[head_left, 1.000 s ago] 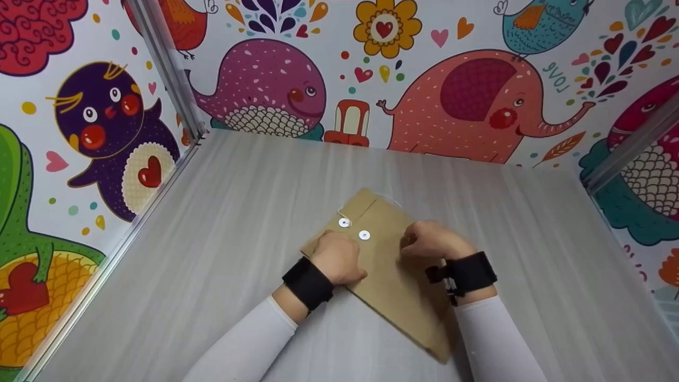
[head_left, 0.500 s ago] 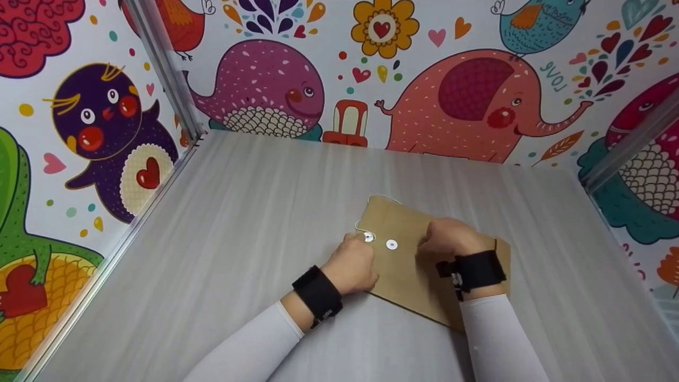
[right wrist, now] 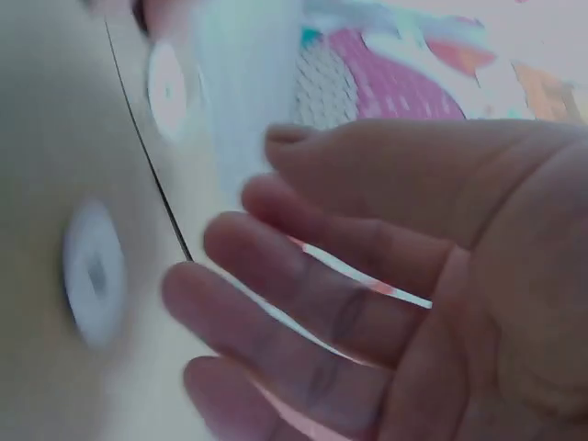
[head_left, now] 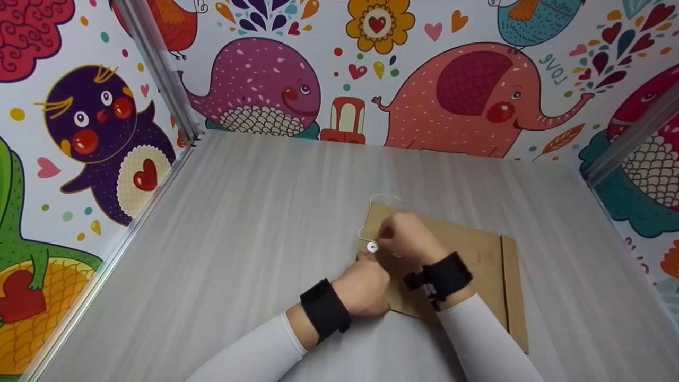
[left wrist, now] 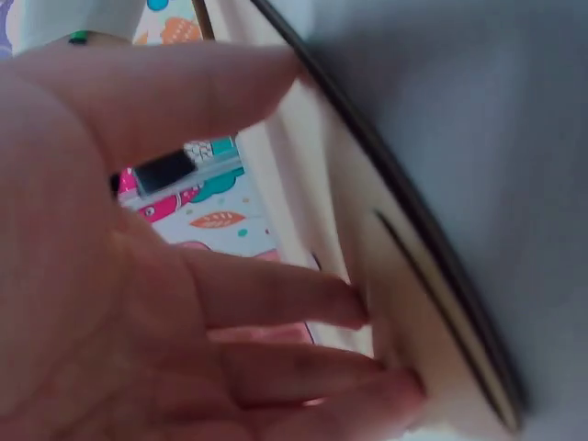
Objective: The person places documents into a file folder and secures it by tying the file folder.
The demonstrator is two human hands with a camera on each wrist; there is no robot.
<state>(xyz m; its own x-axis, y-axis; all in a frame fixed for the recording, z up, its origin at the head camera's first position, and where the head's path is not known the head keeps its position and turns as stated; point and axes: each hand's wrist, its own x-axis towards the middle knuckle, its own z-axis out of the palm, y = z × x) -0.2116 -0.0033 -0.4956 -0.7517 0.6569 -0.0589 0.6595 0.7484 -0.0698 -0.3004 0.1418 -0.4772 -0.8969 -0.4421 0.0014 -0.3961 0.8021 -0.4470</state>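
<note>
A brown paper string-tie envelope point(head_left: 480, 265) lies slanted on the table, button end towards the left. One white button point(head_left: 372, 247) shows beside my hands; the second is mostly hidden under the right hand. Thin white string point(head_left: 385, 195) loops past the envelope's far left corner. My left hand point(head_left: 363, 289) rests on the envelope's near left part. In the left wrist view its thumb touches the edge and its spread fingertips touch the paper. My right hand point(head_left: 411, 236) hovers over the button end, fingers loosely bent with nothing visible between them; the right wrist view shows both buttons point(right wrist: 95, 274) close by.
The envelope lies on a pale wood-grain table point(head_left: 254, 223). Panels printed with cartoon animals point(head_left: 467, 101) enclose the back and sides. A metal rail point(head_left: 114, 249) runs along the left edge.
The envelope has turned anticlockwise and shifted right, its button end now at the left. My left hand has moved right and nearer; my right hand has come left over the buttons.
</note>
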